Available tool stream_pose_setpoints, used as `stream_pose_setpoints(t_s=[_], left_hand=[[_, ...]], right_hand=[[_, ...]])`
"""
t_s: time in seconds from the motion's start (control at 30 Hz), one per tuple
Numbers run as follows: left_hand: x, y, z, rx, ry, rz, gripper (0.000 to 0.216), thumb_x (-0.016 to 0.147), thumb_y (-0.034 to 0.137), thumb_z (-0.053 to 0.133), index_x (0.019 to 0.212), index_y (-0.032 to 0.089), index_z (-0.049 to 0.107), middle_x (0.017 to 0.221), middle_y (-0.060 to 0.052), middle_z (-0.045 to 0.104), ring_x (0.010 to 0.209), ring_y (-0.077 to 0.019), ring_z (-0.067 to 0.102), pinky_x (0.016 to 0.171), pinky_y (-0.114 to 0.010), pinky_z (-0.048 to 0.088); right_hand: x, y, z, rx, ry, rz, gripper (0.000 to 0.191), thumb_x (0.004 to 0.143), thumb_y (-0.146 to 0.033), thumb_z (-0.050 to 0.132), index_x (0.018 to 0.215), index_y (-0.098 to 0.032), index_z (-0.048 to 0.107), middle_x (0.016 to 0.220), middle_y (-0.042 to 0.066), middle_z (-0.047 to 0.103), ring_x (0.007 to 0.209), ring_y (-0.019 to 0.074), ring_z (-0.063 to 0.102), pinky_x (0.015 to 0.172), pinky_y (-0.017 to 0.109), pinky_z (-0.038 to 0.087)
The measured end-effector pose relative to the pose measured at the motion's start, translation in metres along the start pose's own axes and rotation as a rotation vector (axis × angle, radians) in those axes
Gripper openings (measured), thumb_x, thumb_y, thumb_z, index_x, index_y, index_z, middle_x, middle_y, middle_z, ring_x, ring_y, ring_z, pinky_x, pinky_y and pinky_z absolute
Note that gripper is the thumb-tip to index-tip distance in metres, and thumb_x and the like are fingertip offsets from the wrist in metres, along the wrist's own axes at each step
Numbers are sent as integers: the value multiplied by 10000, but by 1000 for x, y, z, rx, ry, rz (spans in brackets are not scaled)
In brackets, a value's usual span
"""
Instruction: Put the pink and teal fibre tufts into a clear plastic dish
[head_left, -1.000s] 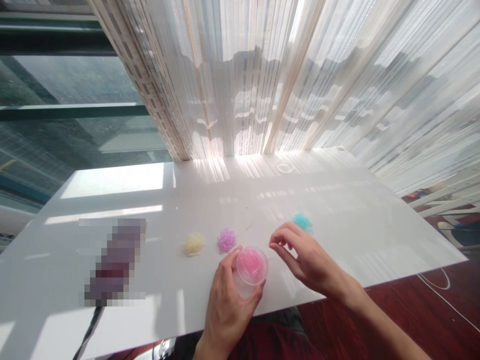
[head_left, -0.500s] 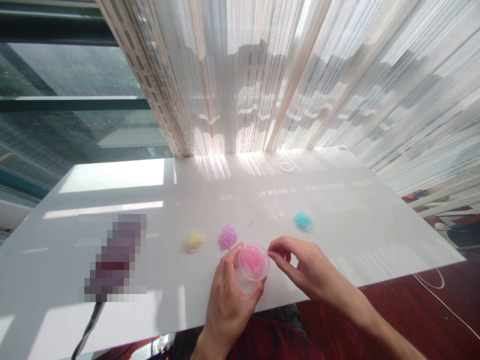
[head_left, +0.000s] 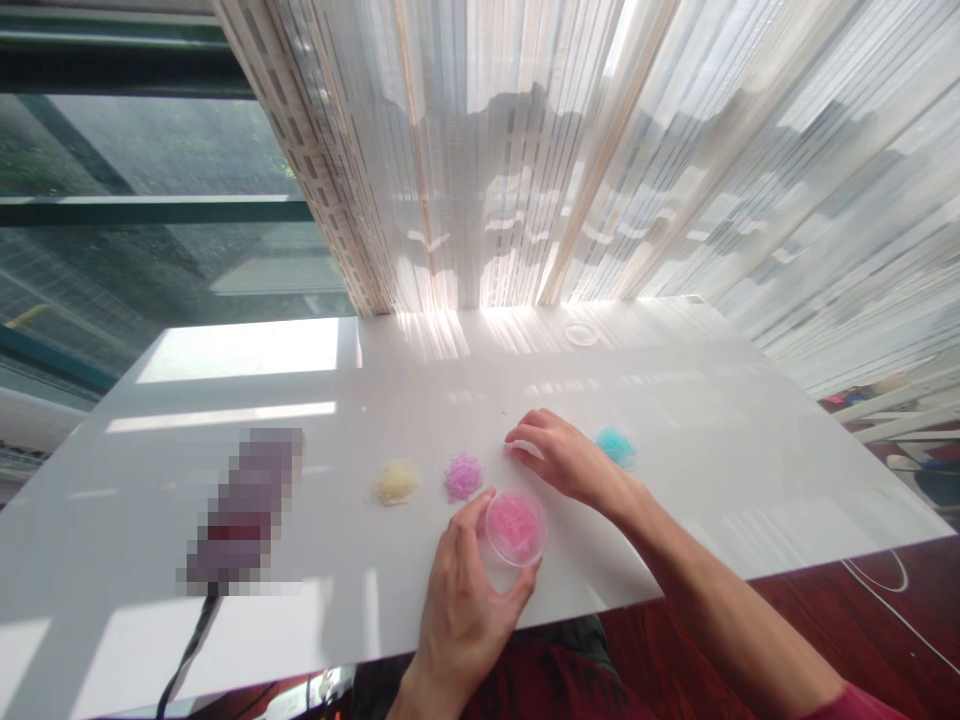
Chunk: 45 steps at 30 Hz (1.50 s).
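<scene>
My left hand [head_left: 463,600] grips a small clear plastic cup [head_left: 514,528] holding pink thread-like fluff, tilted toward me just above the white table [head_left: 420,400]. Beyond the cup, my right hand [head_left: 561,458] rests on the table, its fingertips pressed together and down on the surface; whether they pinch anything is too small to see. A purple tuft [head_left: 463,475] lies just left of that hand. A yellow tuft [head_left: 396,481] lies further left. A turquoise tuft [head_left: 616,445] sits right behind the right hand.
A blurred dark object [head_left: 244,510] with a cable lies on the table's left part. A clear round lid [head_left: 581,334] rests near the far edge by the sheer curtain [head_left: 600,150]. Dark red floor shows on the right.
My right hand has left the rim of the cup and moved forward onto the table between the purple and turquoise tufts. The left hand keeps the cup in about the same place.
</scene>
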<state>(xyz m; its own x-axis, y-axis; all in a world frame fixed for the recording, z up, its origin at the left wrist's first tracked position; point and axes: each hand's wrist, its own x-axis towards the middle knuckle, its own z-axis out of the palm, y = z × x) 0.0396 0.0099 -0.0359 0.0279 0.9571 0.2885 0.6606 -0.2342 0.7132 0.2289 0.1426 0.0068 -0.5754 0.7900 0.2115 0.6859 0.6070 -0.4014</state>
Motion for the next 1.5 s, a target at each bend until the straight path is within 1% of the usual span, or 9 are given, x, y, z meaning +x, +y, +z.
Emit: stream_pose_setpoints(t_s=[0.2,0.4,0.57,0.67,0.8,1.0,1.1,1.3,1.5], left_hand=[[0,-1,1,0,-3,21,695,872,310,750,1469,213,408,1380,-185,642,1232,-321,679,1012,-508,584],[0,0,0,-3,-12,3,711,871,307,758,1481,230,401,1369,-171,649,1209,-312,688,997,-495,593],[-1,-2,1,18,-8,-5,679,885,377,749,1465,237,425,1341,-157,672,1178,-322,703,972,-515,603],[-2,-2,1,11,-7,-3,679,883,353,743,1469,236,421,1356,-156,667,1196,-320,696,980,-512,600],[-3,-2,0,8,-1,11,694,868,301,747,1476,230,418,1369,-164,658,1201,-318,692,994,-512,592],[-2,-2,0,7,3,21,700,866,294,745,1480,226,416,1371,-167,654,1211,-320,688,1003,-509,587],[-3,-2,1,10,2,22,702,870,289,741,1484,228,406,1377,-167,649,1223,-319,682,1014,-508,581],[-1,-1,0,25,4,23,696,877,336,746,1478,230,410,1371,-162,656,1211,-316,690,994,-502,592],[0,0,0,18,7,8,659,903,370,726,1467,227,417,1371,-161,659,1216,-305,692,1004,-488,593]], right_hand=[[6,1,9,-48,-46,-38,237,1023,-82,419,902,-186,593,885,81,601,830,231,538,733,369,501],[-24,-29,-28,152,30,-23,104,1048,-170,492,1031,-221,581,1010,81,635,937,218,598,818,375,553],[-48,-59,-41,194,-95,-96,151,1045,-142,497,1034,-219,627,965,62,641,887,190,611,750,315,560],[-50,-44,-33,167,6,-35,168,1062,-167,479,1070,-218,639,984,72,654,888,197,629,771,336,563],[-44,6,-28,-96,158,174,177,1037,-190,499,1107,-202,661,1039,127,683,960,286,641,838,463,549],[-30,46,-35,-184,-34,168,242,1004,-144,478,833,-204,639,810,91,667,796,273,584,746,442,504],[-31,31,-38,-140,-30,129,215,1020,-157,481,866,-208,623,834,83,664,840,265,599,769,424,516],[-42,-38,-46,179,-20,-54,68,1034,-197,573,992,-222,621,943,44,675,904,202,621,794,348,543],[-47,-68,-46,96,-127,-89,173,988,-58,587,1047,-196,674,911,46,679,849,207,614,715,340,544]])
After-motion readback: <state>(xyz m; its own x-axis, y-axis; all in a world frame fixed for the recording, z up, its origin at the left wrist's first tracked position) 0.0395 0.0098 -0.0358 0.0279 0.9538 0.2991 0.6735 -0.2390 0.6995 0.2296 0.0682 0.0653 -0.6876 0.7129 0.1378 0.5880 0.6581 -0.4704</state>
